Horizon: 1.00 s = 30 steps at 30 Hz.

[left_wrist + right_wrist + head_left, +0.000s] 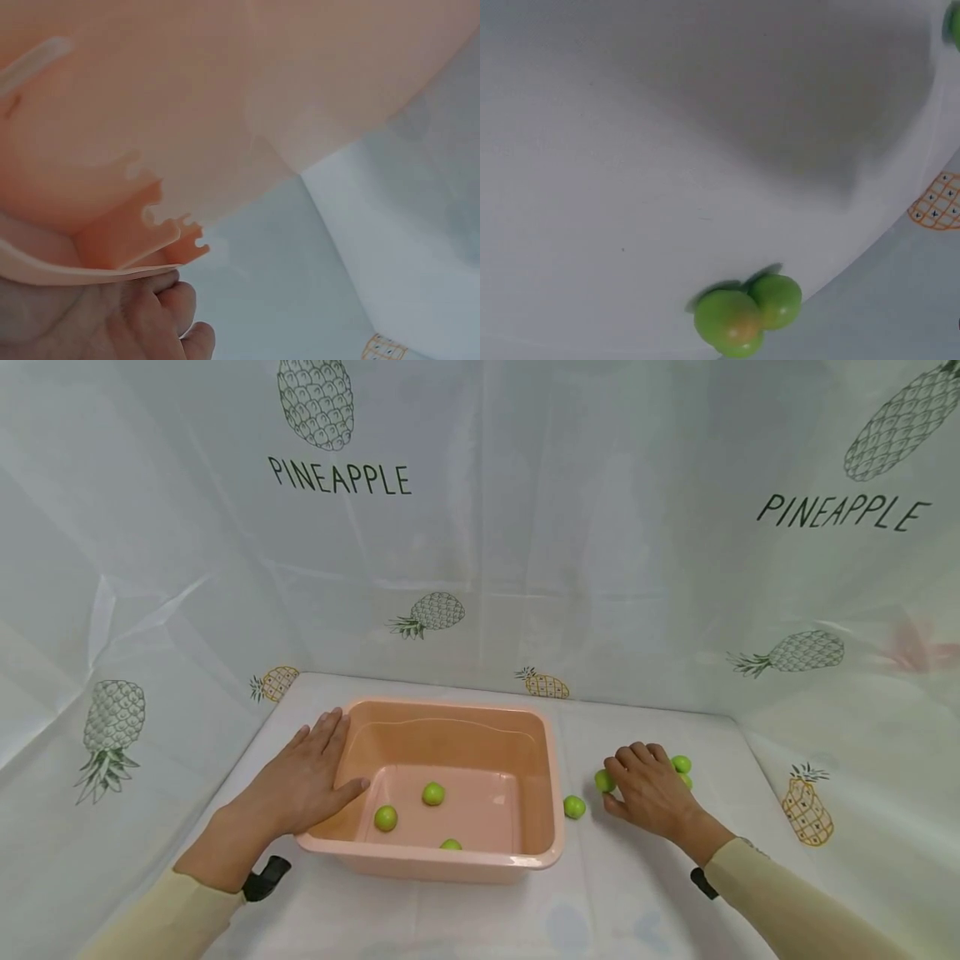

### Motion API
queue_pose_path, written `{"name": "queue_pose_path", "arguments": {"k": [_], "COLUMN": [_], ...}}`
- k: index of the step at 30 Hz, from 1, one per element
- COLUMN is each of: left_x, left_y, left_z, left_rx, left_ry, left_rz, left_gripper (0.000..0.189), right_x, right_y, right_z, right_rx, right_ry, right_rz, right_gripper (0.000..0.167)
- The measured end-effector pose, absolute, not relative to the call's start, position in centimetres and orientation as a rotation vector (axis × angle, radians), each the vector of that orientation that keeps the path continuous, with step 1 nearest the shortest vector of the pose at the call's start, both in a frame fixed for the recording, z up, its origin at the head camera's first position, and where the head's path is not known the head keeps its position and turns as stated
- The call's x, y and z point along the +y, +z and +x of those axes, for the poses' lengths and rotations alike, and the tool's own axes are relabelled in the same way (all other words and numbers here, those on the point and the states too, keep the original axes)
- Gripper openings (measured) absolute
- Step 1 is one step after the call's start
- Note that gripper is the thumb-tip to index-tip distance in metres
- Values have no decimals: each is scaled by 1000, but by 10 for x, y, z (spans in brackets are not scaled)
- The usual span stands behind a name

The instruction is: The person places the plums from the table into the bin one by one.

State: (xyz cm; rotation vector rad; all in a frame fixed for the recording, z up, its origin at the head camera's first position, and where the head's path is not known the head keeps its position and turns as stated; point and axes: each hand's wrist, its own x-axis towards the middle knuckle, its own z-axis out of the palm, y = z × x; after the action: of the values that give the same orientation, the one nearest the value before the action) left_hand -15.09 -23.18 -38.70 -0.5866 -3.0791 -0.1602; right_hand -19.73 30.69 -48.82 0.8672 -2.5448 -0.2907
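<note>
My left hand (300, 781) rests along the left rim of a pink plastic tub (420, 860), fingers extended and thumb reaching over the inside. The left wrist view shows these fingers (176, 300) beneath the tub's rim (97, 276). Over the table at right, my right hand (648, 789) pinches a small round green fruit (604, 781) between thumb and fingers. Another green fruit (574, 807) lies between that hand and the tub. Several more green fruits (681, 764) sit just beyond the hand, partly hidden by it. In the right wrist view, clustered green fruits (727, 315) appear at the bottom.
Inside the tub are 3 green fruits (432, 793), spread over its floor. The white-covered table (480, 927) meets a pale plastic sheet (600, 568) printed with pineapples at the back and sides. Bands circle both wrists.
</note>
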Motion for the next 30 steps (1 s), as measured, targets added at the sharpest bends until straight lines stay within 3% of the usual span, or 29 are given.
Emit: {"name": "queue_pose_path", "arguments": {"k": [8, 16, 30], "left_x": [-231, -228, -230], "left_y": [-386, -388, -387], "left_z": [-150, -150, -151], "left_rx": [-3076, -3081, -3075], "left_ry": [-139, -144, -165], "left_rz": [-582, -569, -568], "left_gripper": [94, 94, 95], "right_x": [300, 285, 180], "right_y": [-470, -427, -335], "right_z": [-205, -219, -225], "right_rx": [-2458, -2364, -2304], "right_ry": [-177, -21, -1], "right_rz": [873, 850, 1063], "right_gripper": [35, 33, 32]}}
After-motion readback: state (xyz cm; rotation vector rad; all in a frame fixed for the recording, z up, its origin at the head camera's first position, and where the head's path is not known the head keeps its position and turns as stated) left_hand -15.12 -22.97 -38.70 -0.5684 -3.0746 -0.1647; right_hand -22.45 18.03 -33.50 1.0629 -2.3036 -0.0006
